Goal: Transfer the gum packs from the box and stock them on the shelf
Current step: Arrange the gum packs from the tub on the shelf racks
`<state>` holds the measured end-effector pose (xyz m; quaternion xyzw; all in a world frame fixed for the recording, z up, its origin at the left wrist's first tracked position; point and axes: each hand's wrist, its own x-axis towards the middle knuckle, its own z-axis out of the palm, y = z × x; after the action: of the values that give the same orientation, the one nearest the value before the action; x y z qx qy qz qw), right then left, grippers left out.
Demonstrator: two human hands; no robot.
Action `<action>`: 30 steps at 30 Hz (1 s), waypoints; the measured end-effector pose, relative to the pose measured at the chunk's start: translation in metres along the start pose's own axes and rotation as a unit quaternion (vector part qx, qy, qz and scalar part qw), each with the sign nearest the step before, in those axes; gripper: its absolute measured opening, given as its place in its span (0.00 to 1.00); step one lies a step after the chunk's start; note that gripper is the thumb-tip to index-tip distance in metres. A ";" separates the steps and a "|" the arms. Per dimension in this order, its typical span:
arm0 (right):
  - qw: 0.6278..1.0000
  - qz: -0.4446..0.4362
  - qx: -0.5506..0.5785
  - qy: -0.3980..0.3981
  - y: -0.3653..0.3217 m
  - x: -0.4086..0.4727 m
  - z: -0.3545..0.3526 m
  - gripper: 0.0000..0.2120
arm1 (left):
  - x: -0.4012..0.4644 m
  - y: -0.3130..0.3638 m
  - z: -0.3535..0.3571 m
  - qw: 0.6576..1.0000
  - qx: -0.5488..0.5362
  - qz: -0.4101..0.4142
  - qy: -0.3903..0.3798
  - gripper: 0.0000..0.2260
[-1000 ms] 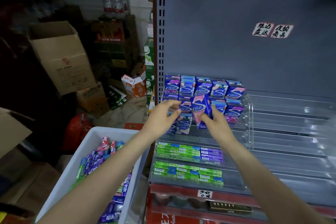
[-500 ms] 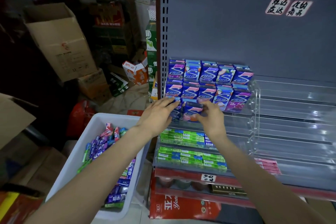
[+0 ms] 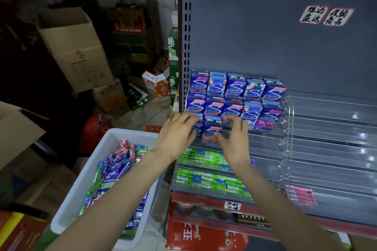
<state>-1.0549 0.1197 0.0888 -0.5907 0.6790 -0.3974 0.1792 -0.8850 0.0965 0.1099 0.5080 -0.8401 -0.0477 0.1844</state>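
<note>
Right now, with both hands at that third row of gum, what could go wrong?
1. The upright gum packs in the third row stand close together on a clear tiered rack; a nudge from the left hand or right hand may topple neighbours.
2. A fallen pack could drop onto the flat green packs below.
3. The white bin sits beside the left forearm, so an elbow bump seems possible.

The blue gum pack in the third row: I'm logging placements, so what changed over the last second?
The right hand lowered the blue gum pack from in front of the upper rows into the third row; the left hand steadies its neighbour. White bin unchanged.
</note>
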 end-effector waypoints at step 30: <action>0.897 0.080 -0.208 -0.382 -0.040 -0.071 0.309 0.32 | -0.160 -0.293 0.098 0.925 -0.148 -0.225 -0.269 0.28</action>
<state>-0.7920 0.0863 -0.0888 -0.6646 0.6703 0.0245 0.3292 -0.6088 0.0851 -0.1011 0.6188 -0.7049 -0.3467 0.0085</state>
